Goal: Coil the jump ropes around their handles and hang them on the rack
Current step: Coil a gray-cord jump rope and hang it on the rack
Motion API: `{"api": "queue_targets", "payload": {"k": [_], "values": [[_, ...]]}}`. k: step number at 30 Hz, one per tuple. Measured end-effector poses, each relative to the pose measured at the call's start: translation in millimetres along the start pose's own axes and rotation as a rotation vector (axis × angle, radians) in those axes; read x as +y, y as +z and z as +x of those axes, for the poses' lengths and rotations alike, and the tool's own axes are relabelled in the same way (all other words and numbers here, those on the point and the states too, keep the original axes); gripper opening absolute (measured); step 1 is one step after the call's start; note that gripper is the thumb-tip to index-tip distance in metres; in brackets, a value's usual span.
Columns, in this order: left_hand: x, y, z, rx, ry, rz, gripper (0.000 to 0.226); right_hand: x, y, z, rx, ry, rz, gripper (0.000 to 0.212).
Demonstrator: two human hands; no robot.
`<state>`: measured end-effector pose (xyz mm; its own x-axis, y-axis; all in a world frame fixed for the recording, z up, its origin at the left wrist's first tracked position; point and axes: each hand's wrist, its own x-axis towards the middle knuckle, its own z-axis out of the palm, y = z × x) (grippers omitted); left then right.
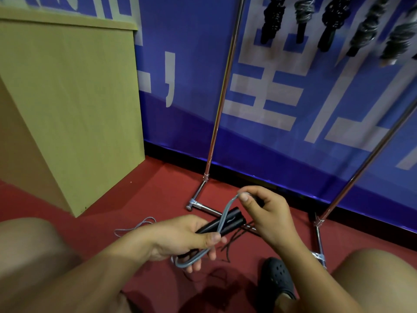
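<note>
The left hand (180,239) was near the middle of the view, with the handles (222,223) lying across it and reaching up to the right. The right hand (262,211) was just right of and slightly beyond them, with the rope (228,212) running from its fingertips down across the handles to a loop under the left hand. More rope (135,227) lay on the floor (135,195) to the left. Another cord (228,247) lay on the floor beneath the hands. The rack (220,105) stood beyond, before the banner (282,98), with coiled ropes (304,16) hanging at the far right. A cabinet (67,98) stood at the far left. A shoe (276,276) rested on the floor at the near right.
</note>
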<state>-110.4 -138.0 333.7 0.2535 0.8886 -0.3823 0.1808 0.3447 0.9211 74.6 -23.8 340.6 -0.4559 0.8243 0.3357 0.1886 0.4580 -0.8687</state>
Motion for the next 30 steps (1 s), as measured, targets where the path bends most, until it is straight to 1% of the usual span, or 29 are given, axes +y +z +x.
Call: {"api": "queue_targets", "payload": {"k": [2,4,6,8,10,12,15,18,21,26,30], "values": [[4.1,1.5,-1.5,-0.096,0.028,-0.027,0.044,-2.2,2.2,1.7,-0.021,0.054,0.093,0.013],[5.6,2.1,-2.3,-0.166,0.067,-0.041,0.047,-2.1,4.0,3.8,-0.029,0.147,0.166,0.01],[7.5,3.0,-3.0,-0.179,0.118,-0.042,0.043,0.1,4.5,4.8,-0.032,0.253,0.231,0.013],[9.1,3.4,-3.4,-0.156,0.159,-0.066,0.037,1.4,6.3,5.1,-0.046,0.308,0.22,0.012],[10.0,2.7,-2.9,-0.117,0.182,-0.106,0.033,4.5,8.1,3.2,-0.075,0.265,0.091,0.015],[9.2,1.4,-2.6,-0.068,0.214,-0.134,0.033,5.8,11.4,-0.3,-0.149,0.196,-0.012,0.025],[5.5,0.6,-0.9,0.025,0.253,-0.173,0.039,3.0,15.3,-6.3,-0.25,0.171,-0.01,0.018],[4.1,1.3,0.8,0.11,0.24,-0.252,0.042,1.9,14.0,-5.5,-0.236,0.132,-0.022,0.015],[6.7,3.2,1.8,0.195,0.231,-0.307,0.042,-0.6,11.5,-3.1,-0.221,0.15,-0.006,0.017],[8.0,0.4,8.6,0.383,0.301,-0.255,0.021,-3.7,9.7,-2.2,-0.177,0.188,0.001,0.014],[5.7,-5.3,15.0,0.487,0.316,-0.222,0.022,-7.0,9.2,-3.2,-0.206,0.177,-0.055,0.016]]}}
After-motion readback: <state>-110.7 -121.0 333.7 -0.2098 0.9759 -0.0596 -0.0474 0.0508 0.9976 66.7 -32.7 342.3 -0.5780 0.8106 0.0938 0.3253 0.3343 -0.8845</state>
